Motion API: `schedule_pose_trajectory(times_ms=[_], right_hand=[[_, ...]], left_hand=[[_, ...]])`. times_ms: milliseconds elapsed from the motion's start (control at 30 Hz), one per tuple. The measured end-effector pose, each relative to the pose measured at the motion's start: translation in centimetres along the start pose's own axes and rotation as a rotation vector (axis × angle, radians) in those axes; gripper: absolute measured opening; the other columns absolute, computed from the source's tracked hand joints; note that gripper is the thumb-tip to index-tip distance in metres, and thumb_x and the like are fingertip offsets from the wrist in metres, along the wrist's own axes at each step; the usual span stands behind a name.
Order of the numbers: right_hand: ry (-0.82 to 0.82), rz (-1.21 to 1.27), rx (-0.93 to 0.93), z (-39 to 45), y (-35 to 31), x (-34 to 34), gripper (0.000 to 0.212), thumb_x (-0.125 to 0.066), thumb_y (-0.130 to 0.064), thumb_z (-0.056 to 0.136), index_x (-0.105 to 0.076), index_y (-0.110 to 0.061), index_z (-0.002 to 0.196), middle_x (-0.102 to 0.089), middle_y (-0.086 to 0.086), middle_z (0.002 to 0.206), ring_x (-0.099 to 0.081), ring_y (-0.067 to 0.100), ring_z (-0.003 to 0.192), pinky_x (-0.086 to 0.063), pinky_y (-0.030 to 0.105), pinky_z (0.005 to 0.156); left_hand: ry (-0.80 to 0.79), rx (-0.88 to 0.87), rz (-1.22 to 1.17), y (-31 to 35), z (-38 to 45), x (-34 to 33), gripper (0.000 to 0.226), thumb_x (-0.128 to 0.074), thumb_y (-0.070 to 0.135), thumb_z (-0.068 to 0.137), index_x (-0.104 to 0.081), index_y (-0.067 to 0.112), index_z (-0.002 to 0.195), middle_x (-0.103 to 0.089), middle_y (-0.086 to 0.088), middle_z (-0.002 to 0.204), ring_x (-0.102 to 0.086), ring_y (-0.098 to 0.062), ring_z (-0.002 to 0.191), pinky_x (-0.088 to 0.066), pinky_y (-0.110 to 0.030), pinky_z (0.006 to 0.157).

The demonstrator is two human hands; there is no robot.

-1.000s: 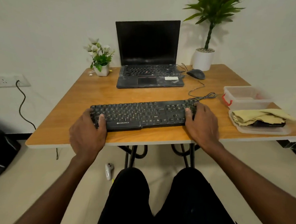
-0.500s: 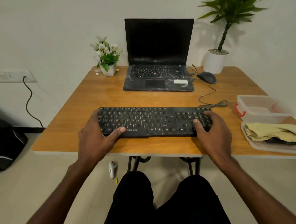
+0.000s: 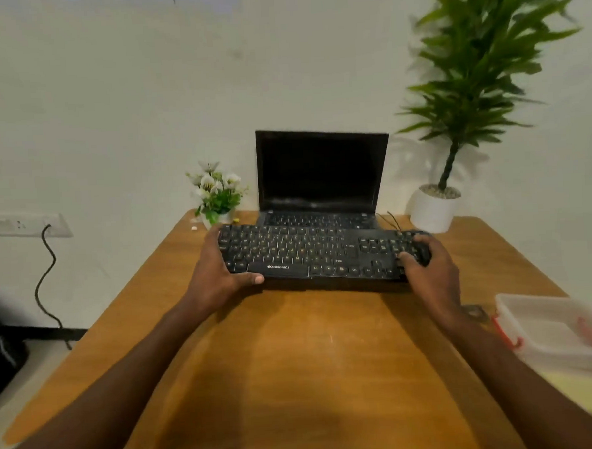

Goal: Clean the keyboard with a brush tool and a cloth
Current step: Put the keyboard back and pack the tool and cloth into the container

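Keyboard [image 3: 320, 254] is lying crosswise ahead of you, both hands gripping it: left hand [image 3: 218, 274] and right hand [image 3: 427, 269] (one clasping each end).

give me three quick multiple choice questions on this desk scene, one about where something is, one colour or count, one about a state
1. Where is the small flower pot?
A. left of the laptop
B. inside the plastic container
C. on the floor

2. How many hands grip the keyboard?
A. none
B. one
C. two

3. The laptop's screen is:
A. folded shut
B. open and dark
C. showing a bright picture

Answers: 1 A, it stands beside the laptop's left edge; 2 C, the left hand and right hand each hold an end; 3 B, the lid is up and black.
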State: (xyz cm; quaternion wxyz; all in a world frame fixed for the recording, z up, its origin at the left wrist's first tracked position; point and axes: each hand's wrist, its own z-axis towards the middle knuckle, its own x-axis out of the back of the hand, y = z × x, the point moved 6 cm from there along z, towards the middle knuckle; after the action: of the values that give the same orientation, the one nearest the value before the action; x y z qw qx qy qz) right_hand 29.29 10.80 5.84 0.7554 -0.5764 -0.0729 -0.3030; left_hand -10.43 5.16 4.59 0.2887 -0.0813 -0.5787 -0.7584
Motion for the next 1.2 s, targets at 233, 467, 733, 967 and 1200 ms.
schedule_pose_trajectory(times_ms=[233, 467, 733, 967, 1200], right_hand=[[-0.068, 0.013, -0.055, 9.9, -0.7, -4.3, 0.036, -0.063, -0.023, 0.1, -0.057, -0.019, 0.135, -0.063, 0.001, 0.118, -0.056, 0.016, 0.103, -0.044, 0.029, 0.082], [-0.136, 0.069, -0.129, 14.2, 2.6, -7.9, 0.033, -0.064, -0.014, 0.098, -0.061, -0.016, 0.131, -0.069, 0.008, 0.117, -0.065, 0.02, 0.098, -0.057, 0.04, 0.088], [-0.077, -0.137, 0.107, 12.3, 0.3, -7.1, 0.029, -0.061, -0.016, 0.1, -0.061, -0.011, 0.129, -0.065, 0.007, 0.113, -0.057, 0.016, 0.096, -0.046, 0.032, 0.08], [-0.132, -0.111, 0.343, 0.8, -3.2, -3.5, 0.027, -0.062, -0.017, 0.099, -0.066, -0.016, 0.125, -0.064, -0.006, 0.12, -0.057, 0.007, 0.11, -0.046, 0.026, 0.092], [-0.201, -0.164, 0.376, -8.9, -2.6, 3.8, 0.021, -0.065, -0.013, 0.095, -0.071, -0.02, 0.114, -0.068, -0.009, 0.118, -0.061, 0.007, 0.11, -0.048, 0.028, 0.095]], left_hand=[[0.018, 0.089, -0.004, -1.8, 10.3, -1.7, 0.138, -0.106, 0.02, 0.058, -0.02, 0.012, 0.165, -0.049, -0.011, 0.154, -0.05, -0.025, 0.139, -0.043, -0.04, 0.116], [-0.086, 0.132, 0.126, -4.1, 14.2, -3.8, 0.134, -0.103, 0.025, 0.065, -0.018, 0.011, 0.167, -0.044, -0.015, 0.161, -0.046, -0.03, 0.146, -0.039, -0.036, 0.116], [0.003, 0.111, 0.339, -4.5, 12.6, -3.9, 0.101, -0.092, 0.044, 0.08, -0.035, 0.013, 0.158, -0.053, -0.011, 0.15, -0.052, -0.032, 0.139, -0.046, -0.044, 0.114], [0.13, -0.143, 0.358, 4.8, -0.3, -7.9, 0.058, -0.061, 0.043, 0.105, -0.043, 0.019, 0.155, -0.048, -0.002, 0.153, -0.041, -0.019, 0.144, -0.041, -0.04, 0.118], [0.007, -0.163, 0.175, 10.7, -10.6, -15.3, 0.041, -0.063, 0.037, 0.104, -0.058, 0.023, 0.142, -0.063, 0.006, 0.135, -0.053, -0.012, 0.126, -0.043, -0.028, 0.099]])
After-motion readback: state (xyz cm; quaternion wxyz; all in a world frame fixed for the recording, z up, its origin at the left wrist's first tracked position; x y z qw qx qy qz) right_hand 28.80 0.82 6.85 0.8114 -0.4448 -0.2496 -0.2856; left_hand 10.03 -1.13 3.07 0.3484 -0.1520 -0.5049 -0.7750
